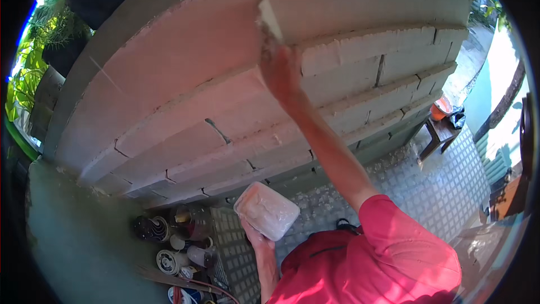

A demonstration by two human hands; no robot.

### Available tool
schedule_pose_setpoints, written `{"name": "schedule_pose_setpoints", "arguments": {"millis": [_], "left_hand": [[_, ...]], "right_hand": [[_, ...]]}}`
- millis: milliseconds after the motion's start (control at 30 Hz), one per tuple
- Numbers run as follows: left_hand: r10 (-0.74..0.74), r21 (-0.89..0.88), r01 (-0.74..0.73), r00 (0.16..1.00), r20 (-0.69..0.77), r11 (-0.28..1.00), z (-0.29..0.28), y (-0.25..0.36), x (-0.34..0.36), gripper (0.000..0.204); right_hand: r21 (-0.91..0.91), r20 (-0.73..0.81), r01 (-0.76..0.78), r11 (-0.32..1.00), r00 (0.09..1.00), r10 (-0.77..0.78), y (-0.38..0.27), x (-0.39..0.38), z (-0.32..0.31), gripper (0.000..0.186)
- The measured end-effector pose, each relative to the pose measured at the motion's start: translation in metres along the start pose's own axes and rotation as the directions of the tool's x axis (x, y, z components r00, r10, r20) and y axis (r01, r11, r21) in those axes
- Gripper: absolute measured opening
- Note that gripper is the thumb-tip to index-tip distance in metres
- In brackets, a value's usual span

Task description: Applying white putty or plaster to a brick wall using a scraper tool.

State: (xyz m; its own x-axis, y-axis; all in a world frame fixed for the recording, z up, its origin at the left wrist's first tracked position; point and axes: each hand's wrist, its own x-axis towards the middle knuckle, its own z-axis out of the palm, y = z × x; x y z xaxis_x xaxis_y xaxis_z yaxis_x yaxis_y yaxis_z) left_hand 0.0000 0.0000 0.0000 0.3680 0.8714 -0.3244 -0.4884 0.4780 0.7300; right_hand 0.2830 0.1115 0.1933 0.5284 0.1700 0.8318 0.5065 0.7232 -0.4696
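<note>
My right arm (pixel 334 146) reaches up and forward to a wall of pale blocks (pixel 349 93). The fingers of my right hand (pixel 281 72) are closed round a pale, flat hand tool (pixel 270 19), held up against the smooth upper band of the wall. Motion blurs both, so I cannot tell whether the tool is a brush or a scraper. Low in front of my body, my left hand (pixel 260 238) holds a rounded rectangular plastic tub (pixel 267 209) from below and its near side. Whitish residue coats the tub's inside.
Below the wall at left stand several pots and containers (pixel 169 262) beside a wooden strip (pixel 191 283). A small wooden stool (pixel 441 135) carries an orange item (pixel 439 110) at the right, on a patterned tile floor (pixel 416 191). Dark planters (pixel 98 0) hang at the upper left.
</note>
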Motion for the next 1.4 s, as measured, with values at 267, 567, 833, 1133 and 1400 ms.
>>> {"name": "schedule_pose_setpoints", "arguments": {"millis": [267, 567, 833, 1133, 1400], "left_hand": [[-0.007, -0.097, 0.009, 1.000, 0.025, 0.995, -0.041, 0.014, 0.014, 0.053], [-0.070, -0.092, 0.069, 0.998, -0.008, 0.993, -0.047, 0.017, 0.003, 0.056], [-0.001, -0.122, 0.004, 1.000, 0.026, 0.993, -0.064, 0.020, 0.005, 0.058], [-0.016, -0.141, 0.016, 1.000, -0.001, 0.990, -0.047, 0.020, 0.002, 0.056], [-0.052, -0.132, 0.055, 0.998, 0.022, 0.990, -0.039, 0.019, 0.001, 0.053]], "right_hand": [[-0.658, -0.005, -0.065, 0.751, 0.997, 0.081, -0.023, -0.009, 0.020, 0.030], [-0.644, 0.469, 0.644, 0.413, 0.759, -0.452, 0.024, 0.066, -0.065, 0.047], [-0.601, 0.605, 0.590, 0.539, 0.776, -0.176, -0.005, 0.041, -0.071, 0.046], [-0.606, 0.618, 0.653, 0.454, 0.746, -0.249, 0.028, 0.036, -0.096, 0.051], [-0.737, 0.512, 0.539, 0.408, 0.839, -0.183, 0.019, 0.100, -0.071, 0.041]]}}
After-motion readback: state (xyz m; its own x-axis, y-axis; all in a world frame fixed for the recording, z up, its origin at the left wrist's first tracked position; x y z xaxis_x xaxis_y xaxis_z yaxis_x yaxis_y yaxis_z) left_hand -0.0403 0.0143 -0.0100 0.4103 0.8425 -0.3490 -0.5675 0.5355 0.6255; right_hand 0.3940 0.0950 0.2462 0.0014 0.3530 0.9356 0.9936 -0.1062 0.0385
